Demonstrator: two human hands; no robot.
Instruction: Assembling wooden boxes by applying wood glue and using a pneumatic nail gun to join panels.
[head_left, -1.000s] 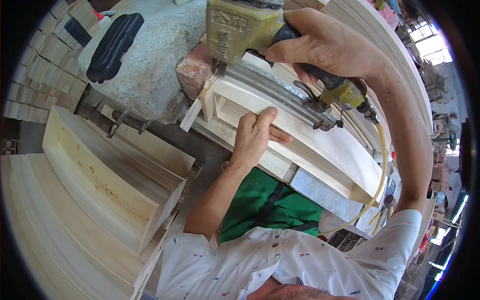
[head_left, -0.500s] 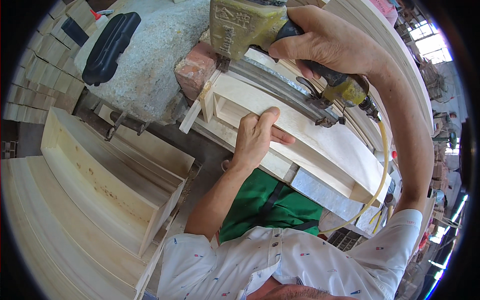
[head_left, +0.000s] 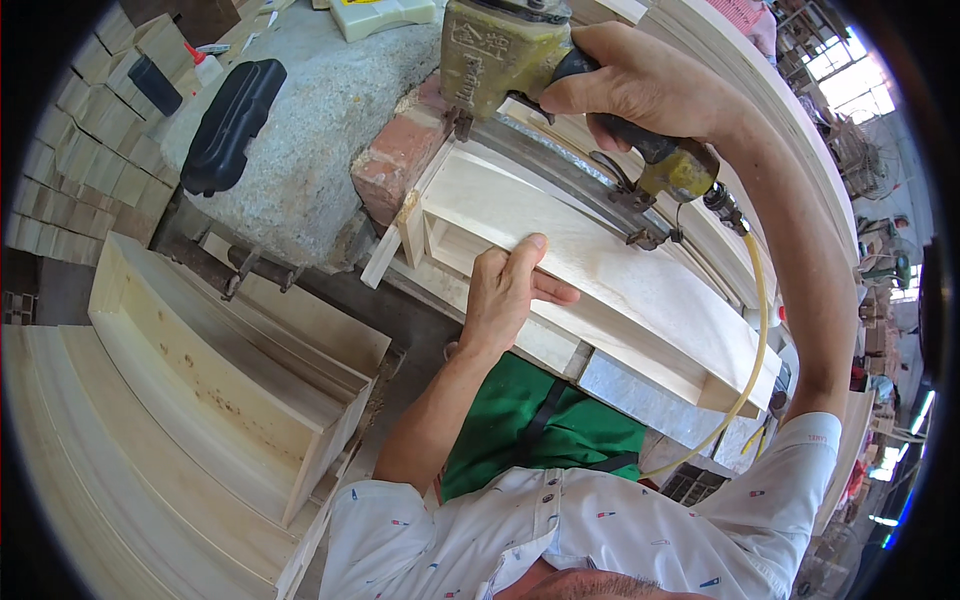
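Observation:
My right hand (head_left: 650, 85) is wrapped around the black grip of a worn yellow-green nail gun (head_left: 500, 65). The gun's nose points down by the far left end of a long, shallow wooden box (head_left: 590, 255); whether it touches the wood I cannot tell. A yellow air hose (head_left: 762, 330) runs from the gun's tail toward my body. My left hand (head_left: 505, 295) grips the box's near long side, thumb on top of the pale panel and fingers reaching into the open side. At the left end the box lies close to a red brick (head_left: 405, 160).
A rough stone block (head_left: 310, 150) bears a black plastic case (head_left: 235, 125) and a red-tipped bottle (head_left: 205, 65). Wooden drawer-like boxes (head_left: 210, 370) are stacked at left, before piled wood blocks (head_left: 100, 120). Long boards (head_left: 800, 190) lie beyond the gun.
The view has shifted slightly, so the brick and stone sit lower. The nail gun's nose is a little farther from the box's end. Both hands keep their holds.

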